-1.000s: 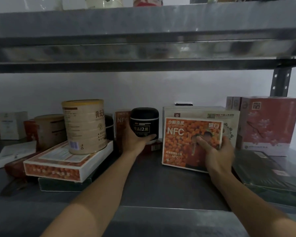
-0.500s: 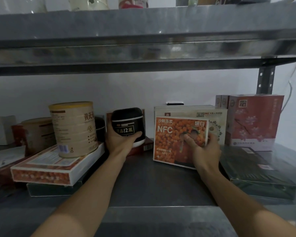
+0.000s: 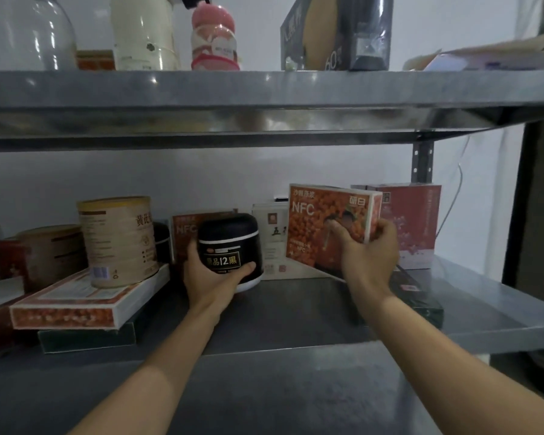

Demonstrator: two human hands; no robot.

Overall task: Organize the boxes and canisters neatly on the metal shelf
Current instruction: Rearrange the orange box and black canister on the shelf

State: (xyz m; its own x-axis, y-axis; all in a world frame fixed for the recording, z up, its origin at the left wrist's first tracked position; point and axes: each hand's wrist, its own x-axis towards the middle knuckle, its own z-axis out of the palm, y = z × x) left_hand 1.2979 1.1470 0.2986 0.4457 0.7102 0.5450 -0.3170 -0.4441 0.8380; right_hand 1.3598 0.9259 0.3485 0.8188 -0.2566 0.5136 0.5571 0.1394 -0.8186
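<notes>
My left hand (image 3: 208,277) grips a black canister (image 3: 230,243) with a white base, held just above the metal shelf (image 3: 296,312). My right hand (image 3: 369,255) holds an orange NFC box (image 3: 321,224) by its lower right corner, lifted and tilted off the shelf. Behind these stand a white box (image 3: 270,243) and another orange NFC box (image 3: 186,233). At the left a tall beige canister (image 3: 117,240) stands on a flat orange box (image 3: 85,302), which lies on a dark flat box (image 3: 85,340).
A pink flowered box (image 3: 418,227) stands at the back right, with a dark green flat box (image 3: 421,299) lying in front of it. A shorter brown canister (image 3: 51,252) sits far left. The upper shelf (image 3: 264,89) carries jars, bottles and boxes.
Both hands have lifted their loads: the black canister came forward off its spot, and the orange NFC box rose and tilted. The camera has tipped upward, showing the upper shelf.
</notes>
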